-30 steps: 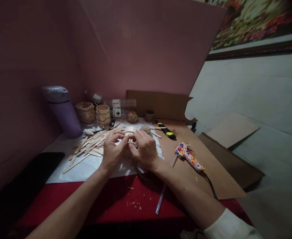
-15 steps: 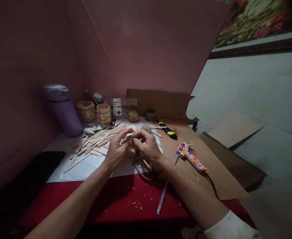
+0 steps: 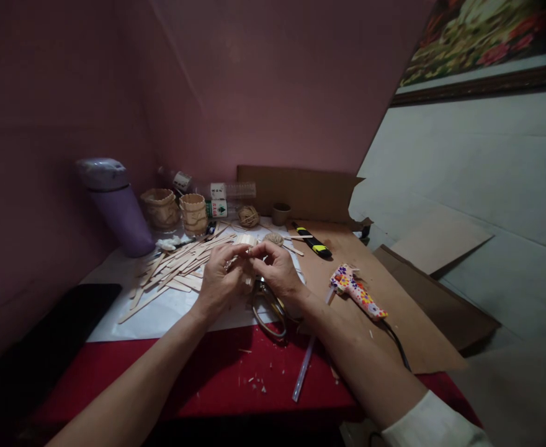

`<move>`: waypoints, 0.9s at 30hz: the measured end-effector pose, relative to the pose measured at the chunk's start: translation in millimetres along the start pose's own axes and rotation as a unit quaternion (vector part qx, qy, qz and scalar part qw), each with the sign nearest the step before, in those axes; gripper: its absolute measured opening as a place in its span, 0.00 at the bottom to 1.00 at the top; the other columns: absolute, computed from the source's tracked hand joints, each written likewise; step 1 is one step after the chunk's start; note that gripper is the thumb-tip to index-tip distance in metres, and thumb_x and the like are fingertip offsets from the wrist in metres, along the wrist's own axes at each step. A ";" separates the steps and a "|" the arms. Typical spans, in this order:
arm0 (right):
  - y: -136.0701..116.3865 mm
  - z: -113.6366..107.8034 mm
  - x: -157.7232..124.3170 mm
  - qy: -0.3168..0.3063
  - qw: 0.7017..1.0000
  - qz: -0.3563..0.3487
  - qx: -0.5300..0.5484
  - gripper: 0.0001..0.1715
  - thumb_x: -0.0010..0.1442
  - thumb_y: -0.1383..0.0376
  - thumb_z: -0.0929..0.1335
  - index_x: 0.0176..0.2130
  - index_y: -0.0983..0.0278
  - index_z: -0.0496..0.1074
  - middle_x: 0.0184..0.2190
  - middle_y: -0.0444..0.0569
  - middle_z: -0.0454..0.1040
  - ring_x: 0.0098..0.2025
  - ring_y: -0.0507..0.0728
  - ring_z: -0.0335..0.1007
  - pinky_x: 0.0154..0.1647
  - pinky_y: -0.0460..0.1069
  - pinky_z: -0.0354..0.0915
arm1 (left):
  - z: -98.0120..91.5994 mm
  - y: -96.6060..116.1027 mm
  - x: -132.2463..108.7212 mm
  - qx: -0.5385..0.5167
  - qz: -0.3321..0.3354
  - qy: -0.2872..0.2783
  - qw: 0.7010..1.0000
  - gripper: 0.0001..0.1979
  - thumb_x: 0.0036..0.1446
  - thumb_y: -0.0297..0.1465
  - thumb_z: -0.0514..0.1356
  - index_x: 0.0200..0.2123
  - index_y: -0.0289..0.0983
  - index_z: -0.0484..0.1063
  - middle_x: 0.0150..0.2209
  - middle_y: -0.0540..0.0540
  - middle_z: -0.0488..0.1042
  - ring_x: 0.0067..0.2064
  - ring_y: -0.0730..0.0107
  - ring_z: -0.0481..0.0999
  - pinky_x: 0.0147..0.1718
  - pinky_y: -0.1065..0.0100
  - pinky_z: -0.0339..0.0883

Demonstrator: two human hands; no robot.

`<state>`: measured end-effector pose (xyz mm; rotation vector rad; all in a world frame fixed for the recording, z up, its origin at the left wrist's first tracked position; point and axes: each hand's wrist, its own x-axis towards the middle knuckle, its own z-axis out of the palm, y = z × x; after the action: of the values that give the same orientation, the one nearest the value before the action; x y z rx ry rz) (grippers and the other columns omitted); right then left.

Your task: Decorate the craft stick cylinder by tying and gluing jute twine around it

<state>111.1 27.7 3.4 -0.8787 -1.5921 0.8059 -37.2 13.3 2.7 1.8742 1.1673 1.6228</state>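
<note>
Red cloth (image 3: 198,385) is showing in front of the white sheet (image 3: 110,329), pale scraps (image 3: 257,383) lying on it. Over the sheet, the left hand (image 3: 219,276) is holding a pale wooden piece (image 3: 245,239) narrowly; the right hand (image 3: 277,273) is pinching close by, on what I cannot tell. Wooden sticks (image 3: 175,270) are spreading across the sheet's left; brown cardboard (image 3: 407,335) is lying to its right. Beyond the sheet, a pink wall (image 3: 277,81) is rising; far right of it, pale tiles (image 3: 487,167) are showing.
</note>
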 end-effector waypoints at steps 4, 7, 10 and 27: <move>4.8 -0.4 2.6 -0.004 1.000 0.007 0.027 0.06 0.50 0.64 0.69 0.32 0.63 0.72 0.29 0.43 0.74 0.29 0.51 0.67 0.30 0.46 0.62 | 1.9 -0.3 0.9 -0.005 -0.005 0.004 1.000 0.10 0.50 0.30 0.63 0.37 0.41 0.80 0.39 0.45 0.78 0.45 0.60 0.74 0.47 0.58 0.69; 6.6 -1.2 3.6 -0.004 0.999 0.006 0.031 0.05 0.50 0.65 0.68 0.31 0.62 0.71 0.29 0.44 0.74 0.30 0.52 0.68 0.31 0.46 0.64 | 4.2 -0.7 1.2 -0.007 -0.019 0.015 1.000 0.10 0.49 0.30 0.64 0.36 0.41 0.80 0.38 0.45 0.77 0.43 0.61 0.74 0.45 0.59 0.69; 5.0 -2.2 3.4 -0.007 1.000 0.003 0.019 0.04 0.51 0.65 0.68 0.31 0.62 0.71 0.29 0.43 0.73 0.31 0.52 0.69 0.32 0.47 0.64 | 5.2 0.1 2.1 0.003 -0.020 0.024 1.000 0.08 0.49 0.30 0.64 0.35 0.41 0.80 0.37 0.45 0.77 0.43 0.61 0.73 0.45 0.59 0.69; 1.9 -16.2 9.2 0.055 0.998 0.029 0.021 0.08 0.52 0.60 0.68 0.31 0.62 0.70 0.26 0.42 0.70 0.29 0.52 0.65 0.33 0.47 0.63 | 2.4 -3.5 7.5 0.108 0.022 0.003 0.994 0.04 0.52 0.30 0.61 0.26 0.41 0.73 0.38 0.45 0.75 0.46 0.57 0.71 0.51 0.54 0.62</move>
<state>126.1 37.5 9.0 -0.9266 -1.4542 0.8161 -36.2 21.8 4.1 2.0403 1.3601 1.5814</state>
